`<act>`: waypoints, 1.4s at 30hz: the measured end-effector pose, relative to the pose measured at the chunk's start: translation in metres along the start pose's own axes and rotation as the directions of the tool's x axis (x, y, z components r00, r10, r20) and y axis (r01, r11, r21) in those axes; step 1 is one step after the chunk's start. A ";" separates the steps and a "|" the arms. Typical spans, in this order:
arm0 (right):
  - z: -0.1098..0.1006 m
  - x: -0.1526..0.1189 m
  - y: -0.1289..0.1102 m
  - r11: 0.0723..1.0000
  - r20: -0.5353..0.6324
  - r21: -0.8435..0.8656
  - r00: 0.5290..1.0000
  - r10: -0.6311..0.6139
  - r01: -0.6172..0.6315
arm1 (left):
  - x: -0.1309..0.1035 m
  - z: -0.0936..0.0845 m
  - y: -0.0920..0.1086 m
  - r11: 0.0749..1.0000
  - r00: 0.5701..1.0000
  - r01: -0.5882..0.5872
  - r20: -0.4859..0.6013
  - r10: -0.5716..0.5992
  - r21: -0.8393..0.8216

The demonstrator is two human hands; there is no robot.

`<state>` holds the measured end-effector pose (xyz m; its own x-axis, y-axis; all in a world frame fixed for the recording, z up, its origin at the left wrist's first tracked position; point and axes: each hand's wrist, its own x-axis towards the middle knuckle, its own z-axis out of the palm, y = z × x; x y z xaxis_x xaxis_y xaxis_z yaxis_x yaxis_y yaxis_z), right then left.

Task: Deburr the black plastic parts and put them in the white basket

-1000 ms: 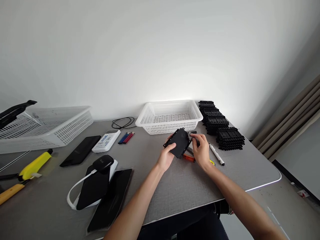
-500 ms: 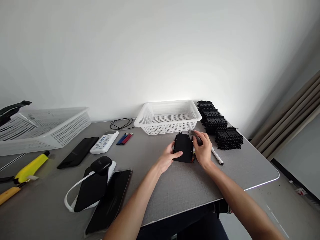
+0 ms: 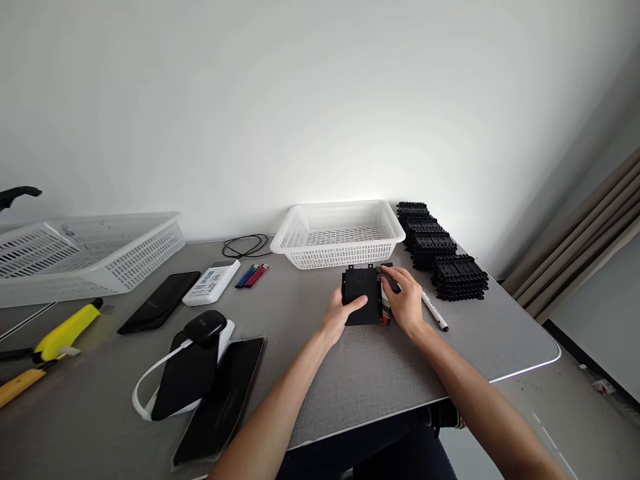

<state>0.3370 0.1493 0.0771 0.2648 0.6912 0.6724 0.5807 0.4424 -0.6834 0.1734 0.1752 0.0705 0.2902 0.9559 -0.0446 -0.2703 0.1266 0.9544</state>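
My left hand [image 3: 340,317] grips a flat black plastic panel [image 3: 363,293] by its left side, thumb lying across its face. Small tabs stick out along the panel's edges, and it is held above the table. At the panel's upper right edge, my right hand [image 3: 406,300] is closed around a small dark piece [image 3: 389,281], whose kind I cannot make out. Behind the panel's lower right corner, a small orange-red thing [image 3: 386,320] shows in part. A white marker pen [image 3: 435,312] lies just right of my right hand.
Beyond my hands stands a white plastic basket [image 3: 337,257]. Stacks of black toothed plastic parts [image 3: 459,277] line the table's right side. To the left are two lighters [image 3: 251,275], a white box-shaped device [image 3: 211,283], black phones [image 3: 160,302], a yellow-handled tool [image 3: 67,333] and another basket [image 3: 135,257].
The black panel has turned more upright and shifted slightly left with my left hand. My right hand stays at its right edge, the dark piece now angled differently. The view has shifted a little.
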 end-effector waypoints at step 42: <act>0.000 -0.010 -0.016 0.990 0.640 0.100 0.755 -0.144 0.105 | 0.013 -0.027 0.002 0.748 0.784 -0.407 -0.219 0.580 0.523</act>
<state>0.3252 0.1355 0.0816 -0.3763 0.8235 0.4245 0.5256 0.5670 -0.6342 0.1520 0.1949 0.0639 -0.1306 0.8813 0.4542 0.1598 -0.4335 0.8869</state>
